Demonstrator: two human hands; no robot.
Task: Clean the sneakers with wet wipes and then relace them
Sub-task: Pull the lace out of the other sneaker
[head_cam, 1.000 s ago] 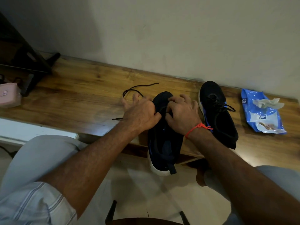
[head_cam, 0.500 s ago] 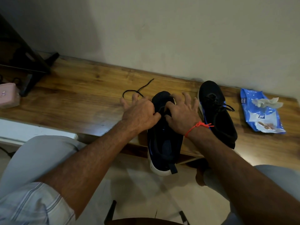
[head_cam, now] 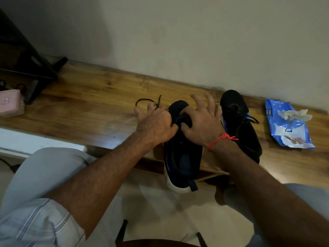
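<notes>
Both hands [head_cam: 156, 125] [head_cam: 201, 122] on near sneaker [head_cam: 183, 157] — loose lace [head_cam: 146, 101] on bench [head_cam: 89, 104].
</notes>
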